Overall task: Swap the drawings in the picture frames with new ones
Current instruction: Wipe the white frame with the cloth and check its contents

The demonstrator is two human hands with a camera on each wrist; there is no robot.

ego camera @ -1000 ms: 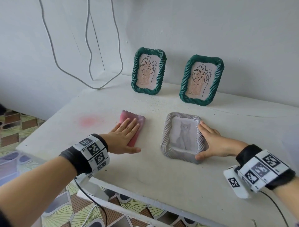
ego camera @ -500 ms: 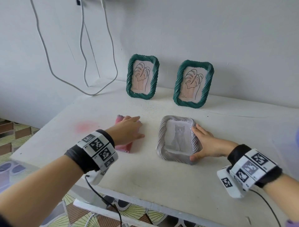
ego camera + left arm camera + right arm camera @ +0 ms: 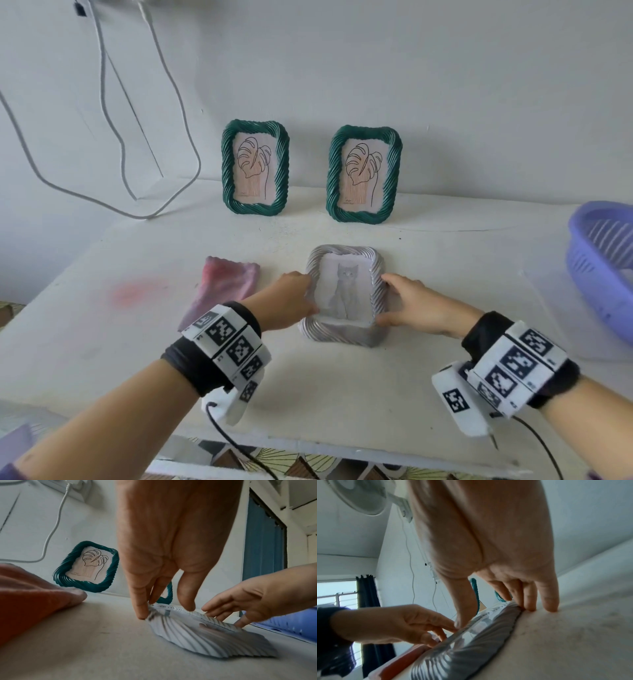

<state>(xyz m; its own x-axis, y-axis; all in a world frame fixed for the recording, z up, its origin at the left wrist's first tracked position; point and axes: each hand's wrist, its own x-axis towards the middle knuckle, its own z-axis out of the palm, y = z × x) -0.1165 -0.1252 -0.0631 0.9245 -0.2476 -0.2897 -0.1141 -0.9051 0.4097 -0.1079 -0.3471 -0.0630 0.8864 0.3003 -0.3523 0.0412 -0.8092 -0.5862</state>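
A silver rope-pattern frame [image 3: 342,334] lies flat on the white table [image 3: 342,394], with a grey cat drawing [image 3: 344,291] in it. My left hand [image 3: 308,296] pinches its left edge, fingers on the outer rim and thumb on top [image 3: 164,609]. Opposite, my right hand [image 3: 394,298] grips the right edge, thumb on the front and fingers [image 3: 546,601] down along the outer side. Two green frames [image 3: 255,207] [image 3: 363,217] with leaf drawings stand upright against the back wall.
A pink cloth [image 3: 226,287] lies just left of the silver frame, with a red stain [image 3: 133,294] on the table beyond it. A purple plastic basket [image 3: 603,270] sits at the right edge. White cables [image 3: 185,113] hang down the wall at the back left.
My left hand has come off the pink cloth and moved right to the silver frame's left edge. My right hand stays on the right edge. The basket has come into view.
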